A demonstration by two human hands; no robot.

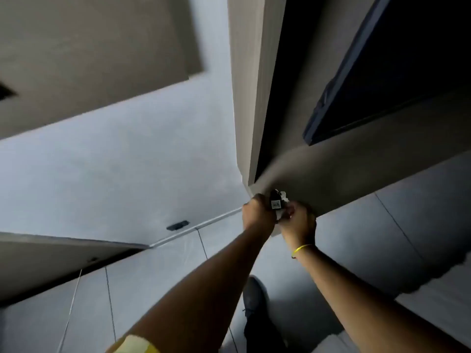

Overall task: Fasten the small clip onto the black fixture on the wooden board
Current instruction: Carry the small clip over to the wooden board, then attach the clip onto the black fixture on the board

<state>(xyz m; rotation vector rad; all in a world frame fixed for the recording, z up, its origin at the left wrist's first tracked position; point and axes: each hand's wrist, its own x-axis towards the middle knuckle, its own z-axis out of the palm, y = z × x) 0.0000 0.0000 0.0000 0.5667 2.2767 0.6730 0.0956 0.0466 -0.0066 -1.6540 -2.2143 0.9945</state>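
Both hands, left hand (257,212) and right hand (298,220), grasp the black fixture (276,203) on the wooden board (344,184).

**Fixture and clip at the board's corner**

The black fixture (275,203) is sitting upright against the low corner of the wooden board (344,179), showing a small pale square label on its face. A whitish piece, probably the small clip (283,194), is poking out at its top right, touching it; blur is hiding how the two are joining.
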